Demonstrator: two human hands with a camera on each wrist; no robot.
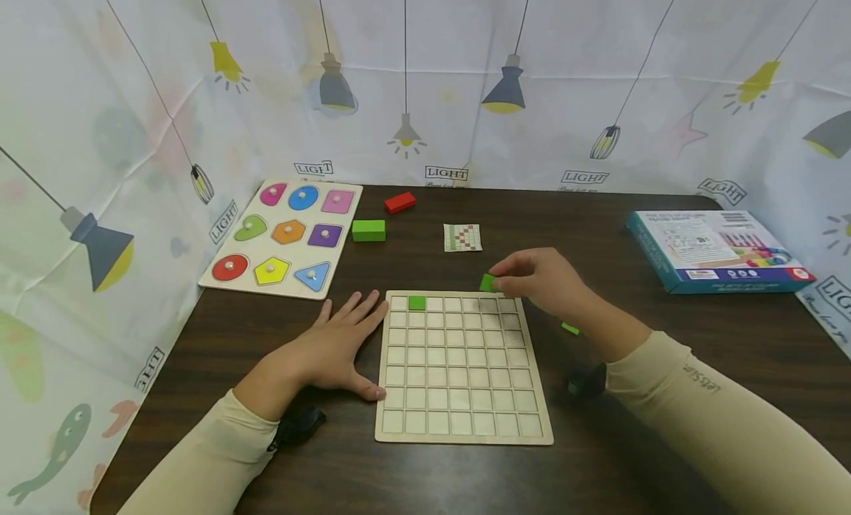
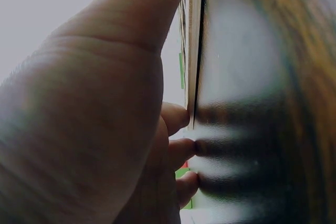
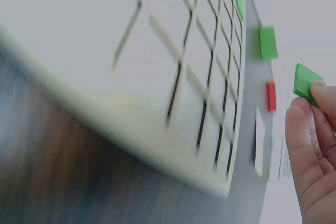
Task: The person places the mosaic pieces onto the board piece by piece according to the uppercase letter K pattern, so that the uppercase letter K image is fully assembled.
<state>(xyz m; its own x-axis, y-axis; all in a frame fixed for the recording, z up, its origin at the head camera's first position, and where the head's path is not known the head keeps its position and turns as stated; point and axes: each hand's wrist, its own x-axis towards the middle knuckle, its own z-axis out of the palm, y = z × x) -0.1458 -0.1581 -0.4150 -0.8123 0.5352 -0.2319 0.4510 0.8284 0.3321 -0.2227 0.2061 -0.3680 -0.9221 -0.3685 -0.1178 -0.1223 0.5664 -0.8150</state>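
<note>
- Evidently the right hand (image 1: 541, 278) pinches a green tile (image 1: 487, 282) between thumb and fingers, by the far edge of the board (image 1: 439, 400).
- Left hand (image 1: 332, 352), fingers spread and holding nothing, touches the board's left edge; light pressure there should prevent sliding.
- Best lower the tile flat, squared to a cell, like the seated tile (image 1: 417, 303) in the far row.

The bare left hand (image 1: 332, 352) is palm down, its fingers (image 1: 365, 305) and thumb (image 1: 366, 388) spread apart, the cream-sleeved left forearm (image 1: 206, 452) slanting inward. The bare right hand (image 1: 541, 278) pinches between thumb and fingers, its cream-sleeved right forearm (image 1: 725, 419) angled inward.
</note>
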